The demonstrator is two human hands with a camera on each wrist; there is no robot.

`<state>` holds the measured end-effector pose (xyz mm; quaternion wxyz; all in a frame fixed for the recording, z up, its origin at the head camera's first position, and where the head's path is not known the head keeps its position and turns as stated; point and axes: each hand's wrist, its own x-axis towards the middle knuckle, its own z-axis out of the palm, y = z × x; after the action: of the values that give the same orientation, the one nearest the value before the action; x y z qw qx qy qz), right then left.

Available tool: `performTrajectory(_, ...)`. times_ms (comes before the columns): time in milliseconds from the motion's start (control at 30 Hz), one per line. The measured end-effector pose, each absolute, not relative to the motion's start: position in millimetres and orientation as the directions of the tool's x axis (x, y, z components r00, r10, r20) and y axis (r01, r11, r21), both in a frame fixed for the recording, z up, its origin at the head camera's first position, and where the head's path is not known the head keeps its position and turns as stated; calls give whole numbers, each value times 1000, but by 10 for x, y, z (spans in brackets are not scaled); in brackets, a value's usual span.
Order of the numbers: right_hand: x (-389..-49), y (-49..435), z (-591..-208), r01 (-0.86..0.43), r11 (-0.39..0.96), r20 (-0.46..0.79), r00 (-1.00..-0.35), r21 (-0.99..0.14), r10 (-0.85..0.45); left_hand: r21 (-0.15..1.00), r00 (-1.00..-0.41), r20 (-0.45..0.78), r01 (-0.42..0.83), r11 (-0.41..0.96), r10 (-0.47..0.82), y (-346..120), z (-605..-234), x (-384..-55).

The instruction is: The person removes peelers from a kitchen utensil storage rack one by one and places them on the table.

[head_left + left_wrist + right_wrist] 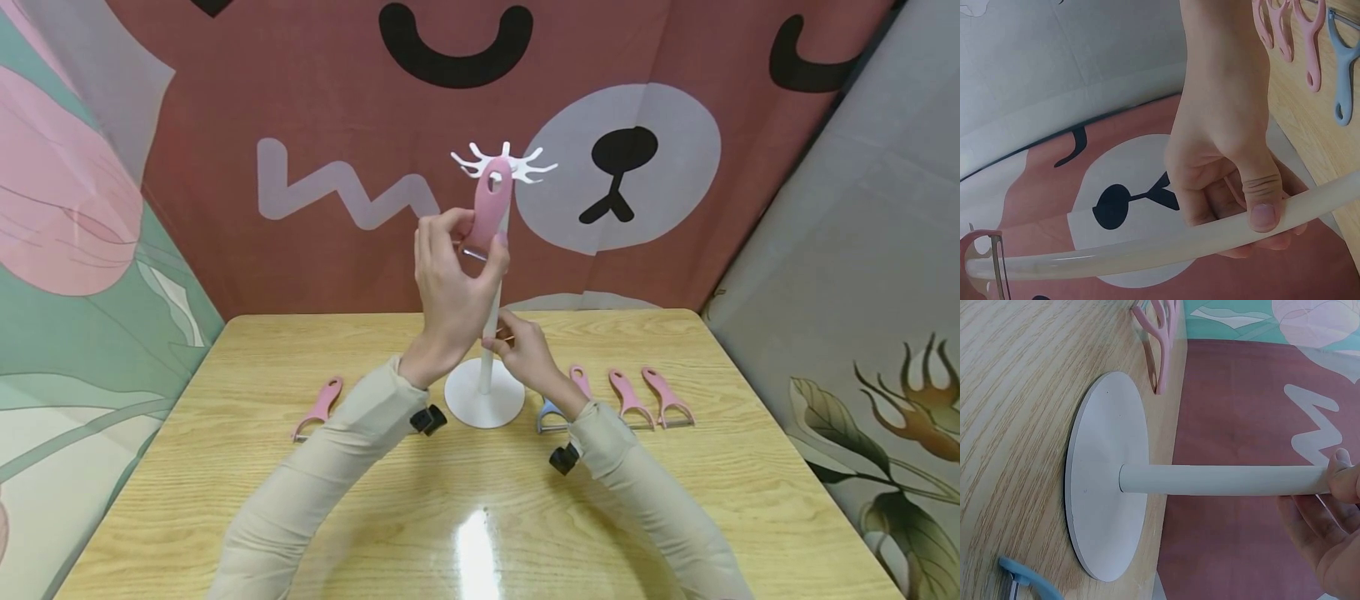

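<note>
My left hand (453, 275) is raised and pinches a pink peeler (491, 196) by its blade end, handle upward. The holed handle end overlaps the white hooks (540, 167) at the top of a stand in the head view. Lower down, my right hand (528, 350) pinches the stand's white pole (1222, 480) between thumb and fingers. The pole rises from a round white base (1107, 481) on the table. In the left wrist view, part of the held peeler (1000, 265) shows at the lower left, while the right hand (1229, 162) grips the pole from above.
On the wooden table (480, 483), a pink peeler (322, 404) lies left of the stand. Right of it lie a blue peeler (551, 412) and several pink peelers (667, 396), partly hidden by the right forearm. A patterned curtain (337, 250) hangs behind the table.
</note>
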<state>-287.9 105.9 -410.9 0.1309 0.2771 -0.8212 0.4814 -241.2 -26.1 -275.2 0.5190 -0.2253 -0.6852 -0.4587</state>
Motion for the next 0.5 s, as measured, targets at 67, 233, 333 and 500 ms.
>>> performTrajectory(67,-2882,1058,-4110,-581,381,483,-812,-719,-328,395,-361,918,786,475,-166,-263,-2755,-2412)
performTrajectory(233,-2888,1058,-4112,-581,381,483,-812,-719,-326,397,-368,917,790,467,-155,-266,-2771,-2406)
performTrajectory(333,-2889,1061,-4114,-581,385,483,-812,-717,-326,394,-368,918,793,464,-150,-266,-2777,-2404)
performTrajectory(500,-2893,1061,-4120,-583,384,485,-811,-716,-328,385,-355,922,792,473,-154,-267,-2788,-2410)
